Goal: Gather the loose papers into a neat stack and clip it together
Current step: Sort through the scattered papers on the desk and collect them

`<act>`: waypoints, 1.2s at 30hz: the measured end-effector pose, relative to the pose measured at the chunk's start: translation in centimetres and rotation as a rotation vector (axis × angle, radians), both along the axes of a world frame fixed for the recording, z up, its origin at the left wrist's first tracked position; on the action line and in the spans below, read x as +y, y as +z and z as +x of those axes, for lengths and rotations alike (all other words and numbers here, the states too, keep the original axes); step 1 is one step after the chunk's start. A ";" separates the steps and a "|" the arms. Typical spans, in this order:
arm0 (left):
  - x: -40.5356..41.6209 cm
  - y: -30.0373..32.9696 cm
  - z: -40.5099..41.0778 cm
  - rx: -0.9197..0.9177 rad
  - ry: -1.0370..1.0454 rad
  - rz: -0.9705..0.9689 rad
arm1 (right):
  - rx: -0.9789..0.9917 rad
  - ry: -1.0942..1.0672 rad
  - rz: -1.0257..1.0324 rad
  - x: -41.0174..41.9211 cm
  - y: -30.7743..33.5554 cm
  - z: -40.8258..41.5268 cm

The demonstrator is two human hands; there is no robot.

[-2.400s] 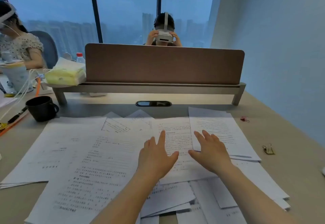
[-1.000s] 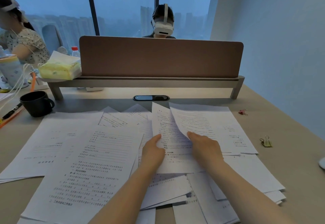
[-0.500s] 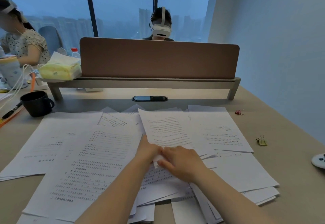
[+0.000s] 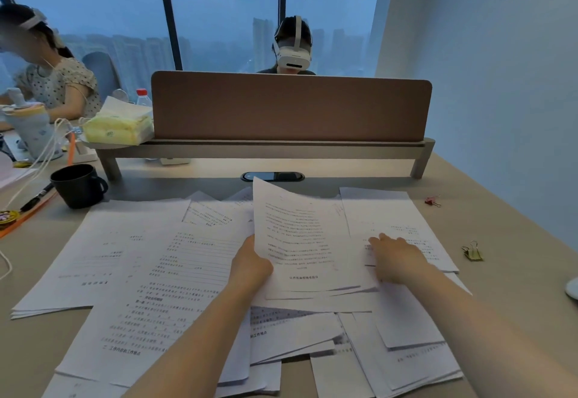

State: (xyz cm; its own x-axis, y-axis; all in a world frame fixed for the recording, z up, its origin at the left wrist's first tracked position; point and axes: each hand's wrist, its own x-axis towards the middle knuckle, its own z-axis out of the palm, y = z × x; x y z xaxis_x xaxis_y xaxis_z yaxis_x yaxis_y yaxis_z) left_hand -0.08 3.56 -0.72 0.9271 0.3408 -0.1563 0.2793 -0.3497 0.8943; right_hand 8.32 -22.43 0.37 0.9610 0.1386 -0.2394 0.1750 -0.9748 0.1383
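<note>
Loose printed papers (image 4: 150, 272) lie scattered and overlapping across the desk in front of me. My left hand (image 4: 250, 268) grips the left edge of a small bundle of sheets (image 4: 303, 241), lifted and tilted above the pile. My right hand (image 4: 395, 260) rests flat, fingers spread, on a sheet (image 4: 384, 213) at the right of the pile. A gold binder clip (image 4: 473, 251) lies on the bare desk to the right. A small red binder clip (image 4: 433, 201) sits farther back.
A black mug (image 4: 78, 185) stands at the left, with a pen (image 4: 36, 197) beside it. A brown divider panel (image 4: 291, 107) on a low shelf closes off the back. Tissue pack (image 4: 120, 125) sits on the shelf's left end. Two people sit beyond. A wall runs along the right.
My left hand has raised a bundle of sheets off the pile. My right hand let go of it and moved right onto another sheet.
</note>
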 end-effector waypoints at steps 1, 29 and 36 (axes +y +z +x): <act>0.1 -0.1 -0.1 0.006 0.010 -0.001 | 0.000 0.025 -0.040 -0.1 -0.1 0.4; 0.1 -0.1 -0.5 0.095 0.169 -0.382 | -0.298 0.450 0.265 10.2 -1.1 -7.8; -0.2 -0.2 -1.4 0.074 0.096 -0.238 | -0.173 0.449 0.395 10.6 -0.9 -9.4</act>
